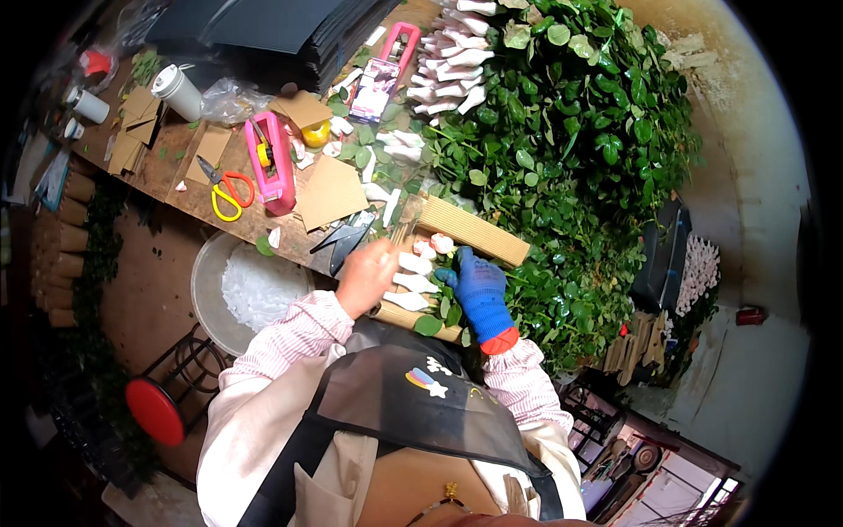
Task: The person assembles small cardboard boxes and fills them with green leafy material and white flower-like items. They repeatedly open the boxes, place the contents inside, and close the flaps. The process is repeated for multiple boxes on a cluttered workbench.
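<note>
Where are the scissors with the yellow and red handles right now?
In the head view, the scissors lie on the wooden workbench to the person's upper left, just left of the pink tape dispenser.

I took this for a flower-packing workshop: a worn wooden bench [176, 167] strewn with cardboard pieces [329, 191], scissors [226, 190], pink tape dispensers [272, 162], wrapped rosebuds [452, 53], beside a great heap of cut rose foliage [580, 149].

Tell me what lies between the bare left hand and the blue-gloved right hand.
In the head view, white-wrapped flower stems lie side by side on the corrugated cardboard sheet, between the left hand and the right hand.
</note>
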The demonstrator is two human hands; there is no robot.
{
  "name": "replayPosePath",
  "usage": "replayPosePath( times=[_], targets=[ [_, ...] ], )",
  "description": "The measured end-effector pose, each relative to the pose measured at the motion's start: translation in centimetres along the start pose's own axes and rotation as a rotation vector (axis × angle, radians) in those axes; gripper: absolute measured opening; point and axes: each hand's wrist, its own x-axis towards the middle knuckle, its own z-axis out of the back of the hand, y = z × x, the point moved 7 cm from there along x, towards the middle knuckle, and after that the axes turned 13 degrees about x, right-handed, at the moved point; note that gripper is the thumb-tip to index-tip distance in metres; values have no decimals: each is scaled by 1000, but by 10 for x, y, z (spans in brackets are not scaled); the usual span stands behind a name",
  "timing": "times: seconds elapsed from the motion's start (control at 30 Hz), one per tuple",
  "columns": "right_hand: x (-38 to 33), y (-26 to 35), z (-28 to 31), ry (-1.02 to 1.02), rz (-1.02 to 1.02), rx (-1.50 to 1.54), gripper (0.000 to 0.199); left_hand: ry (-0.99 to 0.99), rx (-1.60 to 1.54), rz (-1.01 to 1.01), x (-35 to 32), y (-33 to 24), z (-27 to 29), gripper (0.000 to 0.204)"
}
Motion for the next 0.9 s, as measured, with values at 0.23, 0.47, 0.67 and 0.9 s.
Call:
replayPosePath(
  times=[0.23,0.47,0.67,0.9],
  targets=[
    [-44,37,62,-215,184,205,48,278,88,37,-3,18,42,27],
    [-35,35,-12,121,175,-41,28,415,188,-194,-8,-10,-6,32],
    [-29,23,-30,97,144,-70,28,272,-197,62,-16,11,-1,23],
    [-54,48,30,46,276,144,28,332,26,-28,-13,12,57,17]
  ],
)
